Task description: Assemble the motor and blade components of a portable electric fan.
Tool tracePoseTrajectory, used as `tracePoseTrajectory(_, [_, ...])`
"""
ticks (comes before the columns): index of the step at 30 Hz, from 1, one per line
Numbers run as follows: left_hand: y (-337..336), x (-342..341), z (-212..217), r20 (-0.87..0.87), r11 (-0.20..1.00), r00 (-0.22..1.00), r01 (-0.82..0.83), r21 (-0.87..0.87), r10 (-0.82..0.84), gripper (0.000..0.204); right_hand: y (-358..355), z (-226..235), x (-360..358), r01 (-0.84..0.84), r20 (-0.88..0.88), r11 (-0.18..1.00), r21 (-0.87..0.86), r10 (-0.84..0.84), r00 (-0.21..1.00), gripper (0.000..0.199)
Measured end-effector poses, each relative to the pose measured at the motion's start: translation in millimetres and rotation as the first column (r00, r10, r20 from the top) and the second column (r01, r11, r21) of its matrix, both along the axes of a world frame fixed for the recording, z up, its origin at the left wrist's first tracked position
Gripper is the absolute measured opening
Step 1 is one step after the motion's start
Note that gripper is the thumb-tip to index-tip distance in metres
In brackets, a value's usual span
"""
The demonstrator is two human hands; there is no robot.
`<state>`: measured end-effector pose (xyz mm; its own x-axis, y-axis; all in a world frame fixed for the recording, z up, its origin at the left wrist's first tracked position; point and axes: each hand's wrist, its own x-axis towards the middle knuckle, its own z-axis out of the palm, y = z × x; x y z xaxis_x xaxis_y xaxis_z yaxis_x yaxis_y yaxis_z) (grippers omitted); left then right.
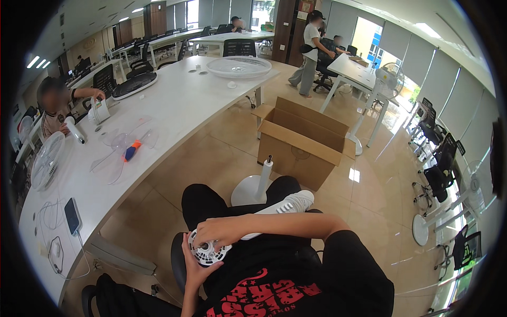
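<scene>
A white, round, slotted fan motor housing [213, 257] is tilted up over my lap. My left hand [194, 270] is closed round its rim, thumb along the lower edge. My right hand [219, 231] reaches across from the right, its fingers bent down at the middle of the housing; what the fingertips pinch there is hidden. A white fan body [288, 207] lies across my thighs, running under my right forearm. Between my knees stands a fan base with a white pole [262, 179], a dark metal tube end at its top.
An open cardboard box [298, 153] stands ahead on the floor. The white table [174, 108] at left bears clear fan blades [124, 142], an orange-and-blue tool [131, 151], fan grilles [238, 67] and a phone [73, 215] with cable. A person across it handles a white cylindrical part [99, 111].
</scene>
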<state>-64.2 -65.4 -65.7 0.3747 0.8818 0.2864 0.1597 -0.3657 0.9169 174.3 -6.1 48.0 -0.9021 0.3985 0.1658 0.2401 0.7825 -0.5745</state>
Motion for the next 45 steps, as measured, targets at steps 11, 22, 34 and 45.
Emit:
tracePoseTrajectory(11, [1, 1, 6, 0.061, 0.998, 0.998, 0.020, -0.055, -0.017, 0.153, 15, -3, -14, -0.070, 0.001, 0.997, 0.027, 0.070, 0.998, 0.050])
tracePoseTrajectory(22, [-2, -2, 1, 0.017, 0.999, 1.000, -0.011, -0.030, 0.012, 0.152, -16, -8, -17, 0.149, 0.017, 0.975, 0.162, -0.154, 0.988, 0.056])
tracePoseTrajectory(34, [-1, 2, 2, 0.017, 0.999, 0.999, -0.026, -0.045, 0.027, 0.153, -21, -21, -14, 0.315, 0.000, 0.942, 0.120, -0.317, 0.948, 0.072])
tracePoseTrajectory(45, [-1, 3, 4, 0.062, 1.000, 0.998, -0.022, 0.003, 0.022, 0.150, -26, -28, 37, 0.368, -0.086, 0.919, 0.140, -0.359, 0.929, 0.094])
